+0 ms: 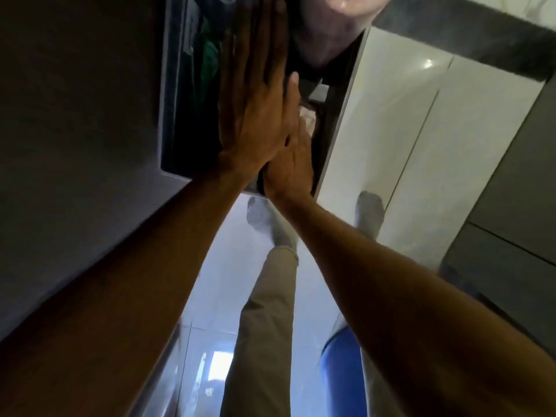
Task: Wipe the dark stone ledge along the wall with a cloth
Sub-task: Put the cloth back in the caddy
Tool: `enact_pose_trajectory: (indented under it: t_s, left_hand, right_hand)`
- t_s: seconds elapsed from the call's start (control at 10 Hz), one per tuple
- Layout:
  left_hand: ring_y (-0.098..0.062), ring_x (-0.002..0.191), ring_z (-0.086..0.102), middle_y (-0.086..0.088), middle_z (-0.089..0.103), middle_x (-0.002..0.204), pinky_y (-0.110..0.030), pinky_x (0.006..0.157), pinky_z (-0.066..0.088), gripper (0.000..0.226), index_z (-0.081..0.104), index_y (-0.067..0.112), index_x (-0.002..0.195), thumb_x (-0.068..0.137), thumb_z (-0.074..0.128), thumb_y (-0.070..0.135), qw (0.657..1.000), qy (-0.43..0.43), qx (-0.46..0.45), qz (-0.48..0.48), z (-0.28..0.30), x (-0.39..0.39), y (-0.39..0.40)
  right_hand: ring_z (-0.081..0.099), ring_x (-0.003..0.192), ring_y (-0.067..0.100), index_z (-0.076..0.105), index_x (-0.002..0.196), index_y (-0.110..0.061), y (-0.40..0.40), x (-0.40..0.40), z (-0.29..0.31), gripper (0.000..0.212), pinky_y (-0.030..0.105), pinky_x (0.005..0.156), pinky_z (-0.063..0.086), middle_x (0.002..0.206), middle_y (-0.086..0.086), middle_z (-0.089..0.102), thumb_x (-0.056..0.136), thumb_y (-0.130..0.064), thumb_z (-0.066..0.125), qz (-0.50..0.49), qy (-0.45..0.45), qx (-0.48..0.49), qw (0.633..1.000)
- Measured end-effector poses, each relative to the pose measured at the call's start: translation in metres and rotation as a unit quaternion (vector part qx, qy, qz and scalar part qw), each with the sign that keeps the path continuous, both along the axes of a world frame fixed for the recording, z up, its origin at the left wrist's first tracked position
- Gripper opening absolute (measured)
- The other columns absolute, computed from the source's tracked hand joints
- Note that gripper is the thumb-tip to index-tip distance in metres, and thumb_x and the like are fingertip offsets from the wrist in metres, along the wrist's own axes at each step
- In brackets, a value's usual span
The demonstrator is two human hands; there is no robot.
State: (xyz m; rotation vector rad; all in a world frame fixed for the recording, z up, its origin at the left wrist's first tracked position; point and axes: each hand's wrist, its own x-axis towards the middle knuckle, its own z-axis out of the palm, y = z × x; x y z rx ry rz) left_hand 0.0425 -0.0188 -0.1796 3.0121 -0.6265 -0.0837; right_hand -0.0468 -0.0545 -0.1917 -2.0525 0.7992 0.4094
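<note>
A dark glossy stone ledge (186,94) runs up the middle of the head view and reflects the room. My left hand (255,109) lies flat on it, fingers straight and together, holding nothing. My right hand (288,164) sits just below and to the right of it, touching its heel. The right fingers press on a small pale cloth (308,114) at the ledge's right edge. Most of the cloth is hidden behind the two hands.
White glossy floor tiles (391,121) spread to the right, below the ledge. My legs in beige trousers (267,311) and grey socks stand on them. A blue barrel (340,368) is at the bottom right, grey cabinet fronts (517,206) at the right, a dark wall (75,115) on the left.
</note>
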Motion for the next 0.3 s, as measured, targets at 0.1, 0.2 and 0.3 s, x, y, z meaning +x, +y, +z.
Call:
enact_pose_trajectory:
  t_s: [0.1,0.2,0.3]
  left_hand:
    - [-0.041,0.165,0.03,-0.019,0.033,0.177,-0.054,0.136,0.017,0.068,0.035,0.015,0.171,0.116,0.024,0.055,0.999,0.029,-0.012,0.021,-0.005,-0.002,0.001]
    - [-0.039,0.169,0.02,-0.017,0.023,0.181,-0.06,0.138,0.017,0.073,0.024,0.013,0.173,0.115,0.023,0.057,0.997,0.074,-0.014,0.0,0.018,0.008,0.001]
    - [-0.035,0.171,0.012,-0.016,0.013,0.183,-0.059,0.139,0.013,0.079,0.014,0.011,0.175,0.112,0.032,0.056,0.994,0.104,-0.017,-0.012,0.056,0.011,0.006]
  right_hand:
    - [0.007,0.172,0.039,0.009,0.174,-0.005,0.0,-0.003,-0.013,0.085,0.061,0.138,0.02,0.183,0.02,0.006,0.105,-0.049,0.031,0.072,0.071,0.002,0.995]
    - [0.006,0.171,0.04,0.0,0.176,-0.014,-0.019,0.006,0.01,0.081,0.055,0.139,0.021,0.184,0.016,-0.002,0.116,-0.039,0.048,0.226,0.136,-0.019,0.964]
    - [0.044,0.157,0.035,0.027,0.172,-0.022,-0.027,0.001,0.081,0.06,0.05,0.123,0.051,0.178,0.01,0.028,0.117,-0.032,0.047,0.254,0.137,0.005,0.957]
